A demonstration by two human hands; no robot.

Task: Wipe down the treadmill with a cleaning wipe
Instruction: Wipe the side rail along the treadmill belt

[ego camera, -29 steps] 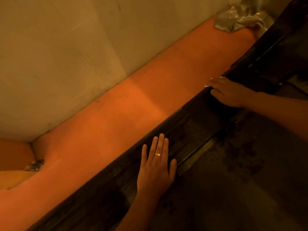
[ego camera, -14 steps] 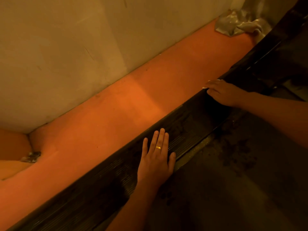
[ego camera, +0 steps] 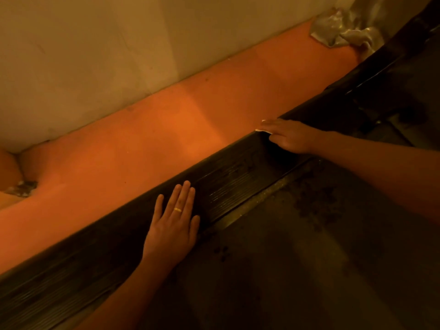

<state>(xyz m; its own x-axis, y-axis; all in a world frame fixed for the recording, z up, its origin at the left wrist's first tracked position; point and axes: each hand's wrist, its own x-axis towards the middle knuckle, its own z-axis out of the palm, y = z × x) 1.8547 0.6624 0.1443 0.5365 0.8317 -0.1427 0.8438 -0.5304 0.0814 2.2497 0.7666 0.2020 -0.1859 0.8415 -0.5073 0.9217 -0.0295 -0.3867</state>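
Two hands rest on the treadmill's ribbed side rail (ego camera: pixel 233 177), which runs as a dark diagonal from near left to far right. The left hand (ego camera: pixel 172 225) lies flat, palm down, on the rail near the middle of the view. Its fingers are straight and close together, the thumb is spread toward the belt (ego camera: pixel 309 246), and it holds nothing. A gold ring (ego camera: pixel 177 209) shows on one finger. Farther along the rail to the right, the right hand (ego camera: pixel 289 135) covers the cleaning wipe (ego camera: pixel 263 130) at the rail's outer edge, next to the orange floor (ego camera: pixel 142 144). Only small white corners of the wipe show past the fingertips. The fingers are slightly bent over it. Whether they pinch it or only press it down cannot be told.

The belt is dark and carries blotchy marks. A pale wall (ego camera: pixel 95 55) rises beyond the floor strip. A crumpled silvery sheet (ego camera: pixel 342 29) lies at the far right by the wall. A small scrap (ego camera: pixel 22 188) sits in the left corner.
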